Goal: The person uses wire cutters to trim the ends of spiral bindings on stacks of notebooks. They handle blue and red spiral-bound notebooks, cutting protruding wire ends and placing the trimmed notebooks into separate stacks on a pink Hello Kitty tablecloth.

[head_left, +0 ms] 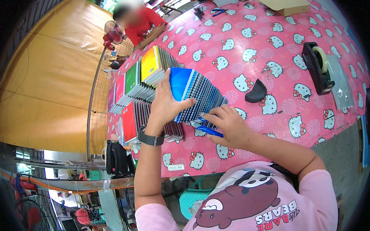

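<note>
The left hand (165, 100) clasps blue notebooks (179, 81); just beside it, the right hand (233, 127) grips blue-handled pliers (210, 131), apparently working the coils (199, 95), which calls for steady bracing.

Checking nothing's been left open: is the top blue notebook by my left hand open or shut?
Shut. The top blue notebook has its blue cover lying flat, and no inside pages show spread out.

Glossy pink cat-print table (281, 126) carried a tall stack of blue spiral notebooks (197, 92) beside yellow (152, 64), green (133, 82) and red notebook stacks (130, 120). Black wedge-shaped piece (256, 92) lay mid-table; black tape dispenser (313, 62) sat beside a clear plastic bag (342, 87); flat beige box (285, 2), far end.
</note>
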A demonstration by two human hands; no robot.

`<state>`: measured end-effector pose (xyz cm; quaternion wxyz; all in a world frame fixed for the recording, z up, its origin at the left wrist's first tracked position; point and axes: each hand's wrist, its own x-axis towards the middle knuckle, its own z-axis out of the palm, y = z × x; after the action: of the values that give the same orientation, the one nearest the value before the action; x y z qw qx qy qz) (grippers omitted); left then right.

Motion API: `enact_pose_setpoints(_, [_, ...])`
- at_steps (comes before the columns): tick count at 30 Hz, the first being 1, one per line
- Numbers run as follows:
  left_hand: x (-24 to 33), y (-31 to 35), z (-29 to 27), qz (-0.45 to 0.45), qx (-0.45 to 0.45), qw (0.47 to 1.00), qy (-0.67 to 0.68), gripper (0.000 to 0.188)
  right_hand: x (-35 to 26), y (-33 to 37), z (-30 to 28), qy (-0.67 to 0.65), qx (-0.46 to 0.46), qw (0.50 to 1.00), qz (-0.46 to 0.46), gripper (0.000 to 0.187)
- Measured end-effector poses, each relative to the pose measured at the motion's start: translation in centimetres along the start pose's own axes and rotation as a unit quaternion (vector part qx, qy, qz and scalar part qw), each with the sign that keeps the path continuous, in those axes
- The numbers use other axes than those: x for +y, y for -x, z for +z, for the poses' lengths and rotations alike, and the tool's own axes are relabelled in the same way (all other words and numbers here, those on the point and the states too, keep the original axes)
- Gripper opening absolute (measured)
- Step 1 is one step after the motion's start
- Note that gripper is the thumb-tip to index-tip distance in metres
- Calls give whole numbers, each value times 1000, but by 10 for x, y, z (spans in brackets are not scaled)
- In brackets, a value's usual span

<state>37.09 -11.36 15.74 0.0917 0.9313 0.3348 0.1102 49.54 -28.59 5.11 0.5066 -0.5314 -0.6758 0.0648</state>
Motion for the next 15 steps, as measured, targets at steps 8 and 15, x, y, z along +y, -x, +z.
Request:
enact_pose_setpoints(8, [3, 1, 1, 3, 3, 1000, -7, 114, 25, -2, 0, -572, -252, 687, 371, 36])
enact_pose_setpoints(15, [3, 1, 1, -5, 4, 1000, -10, 115, 4, 9, 7, -37, 12, 998, 40, 44])
